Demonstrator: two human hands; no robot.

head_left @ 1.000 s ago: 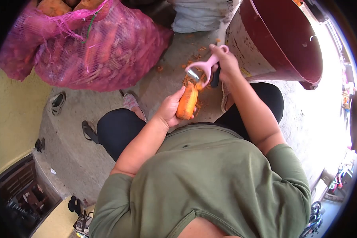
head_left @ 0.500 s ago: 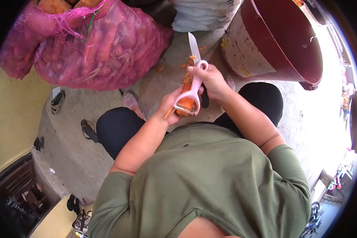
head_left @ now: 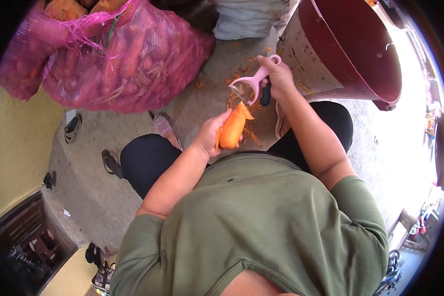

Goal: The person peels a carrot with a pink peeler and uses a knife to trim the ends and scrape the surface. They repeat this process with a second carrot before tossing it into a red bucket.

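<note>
My left hand (head_left: pixel 210 134) is closed around an orange carrot (head_left: pixel 233 130), its surface mostly smooth and bright. A strip of peel hangs from the carrot's far end. My right hand (head_left: pixel 280 79) grips a pink Y-shaped peeler (head_left: pixel 257 83), the blade end just beyond the carrot's tip. The same hand also holds a knife by its black handle (head_left: pixel 266 93); the blade points away from me, partly hidden by the hand. Carrot peelings (head_left: pixel 252 138) lie on the floor below and beyond my hands.
A pink mesh sack (head_left: pixel 128 64) full of carrots stands at the far left. A large dark-red bucket (head_left: pixel 308 54) is at the far right, beside a white sack (head_left: pixel 251 19). Slippers (head_left: pixel 112 163) and sandals (head_left: pixel 72 127) lie on the concrete floor (head_left: pixel 93 187).
The peeler has moved from the carrot's near end out past its far tip, with my right hand going away and right. The carrot now shows smooth orange, and more peelings are visible on the floor.
</note>
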